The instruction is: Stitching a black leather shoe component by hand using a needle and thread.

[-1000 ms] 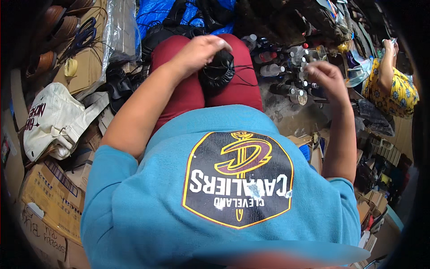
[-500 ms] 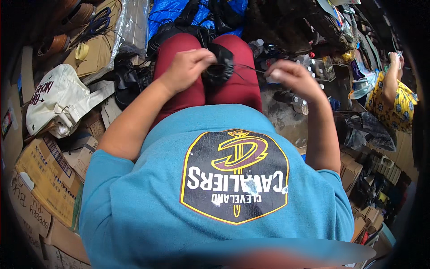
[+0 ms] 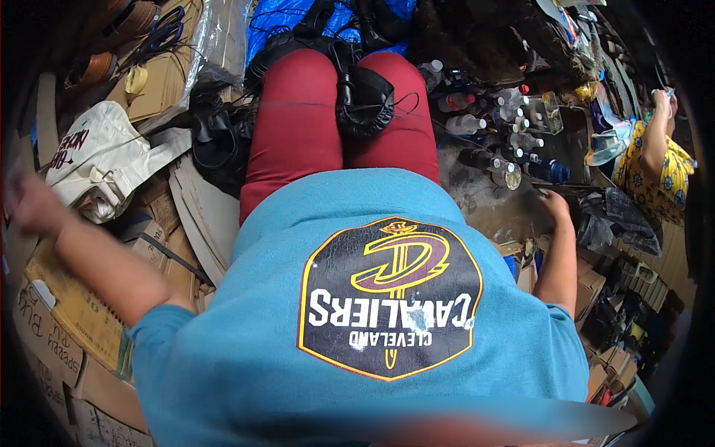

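Between my red-trousered thighs lies a black shoe-like piece with a gathered, wrinkled edge; its exact kind is unclear. A thin dark thread runs across my left thigh, and a loose loop of it curls over the right one. Out at the far left, my left hand is smeared by motion near the white canvas bag. My right hand is low on the right, beside the plastic bottles. Its fingers look drawn together, and whatever they may hold is hidden. Neither hand touches the black piece.
Several plastic bottles stand and lie right of my knees. Cardboard boxes crowd the left side. Black shoes and cords lie on a blue sheet ahead. At the far right another person in a yellow patterned garment has an arm raised.
Both hands have left the black piece and spread wide apart, the left far outward, the right outward and back. The black piece now rests on my lap.
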`<action>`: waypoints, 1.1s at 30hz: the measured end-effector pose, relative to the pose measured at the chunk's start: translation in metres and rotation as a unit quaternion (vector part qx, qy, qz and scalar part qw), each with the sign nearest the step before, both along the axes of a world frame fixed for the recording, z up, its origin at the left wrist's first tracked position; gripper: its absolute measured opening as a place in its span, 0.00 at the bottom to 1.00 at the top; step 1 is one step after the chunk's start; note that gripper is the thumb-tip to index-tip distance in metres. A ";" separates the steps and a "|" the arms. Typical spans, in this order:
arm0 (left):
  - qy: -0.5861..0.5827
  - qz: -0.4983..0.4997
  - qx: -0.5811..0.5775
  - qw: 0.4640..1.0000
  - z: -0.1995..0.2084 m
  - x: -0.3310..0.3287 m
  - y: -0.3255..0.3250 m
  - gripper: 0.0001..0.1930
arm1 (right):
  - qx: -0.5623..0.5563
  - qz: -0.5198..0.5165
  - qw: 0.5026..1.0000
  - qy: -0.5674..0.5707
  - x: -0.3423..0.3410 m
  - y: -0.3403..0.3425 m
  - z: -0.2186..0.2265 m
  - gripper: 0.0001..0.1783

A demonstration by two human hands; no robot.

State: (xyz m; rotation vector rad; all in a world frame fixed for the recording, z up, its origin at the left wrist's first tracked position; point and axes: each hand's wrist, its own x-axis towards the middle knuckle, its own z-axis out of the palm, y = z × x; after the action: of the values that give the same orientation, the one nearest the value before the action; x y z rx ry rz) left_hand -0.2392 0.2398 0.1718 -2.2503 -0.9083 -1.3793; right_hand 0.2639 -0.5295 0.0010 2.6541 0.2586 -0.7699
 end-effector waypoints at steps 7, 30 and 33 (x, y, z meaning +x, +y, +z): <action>0.156 -0.536 -0.412 0.720 -0.130 0.223 -0.215 0.12 | 0.653 0.029 0.713 0.253 -0.078 0.263 0.006 0.12; 0.409 -0.392 -0.313 0.762 -0.151 0.203 -0.236 0.16 | 0.642 -0.145 0.646 0.388 -0.108 0.307 0.003 0.06; 0.404 -0.471 -0.344 0.705 -0.152 0.200 -0.226 0.11 | 0.653 -0.112 0.656 0.363 -0.110 0.304 -0.001 0.08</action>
State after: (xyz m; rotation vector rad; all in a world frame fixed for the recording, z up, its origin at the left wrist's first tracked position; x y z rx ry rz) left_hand -0.0397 0.0139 0.0196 -3.6410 0.1909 0.0204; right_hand 0.1540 -0.2256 0.0003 3.3712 1.0369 -2.5034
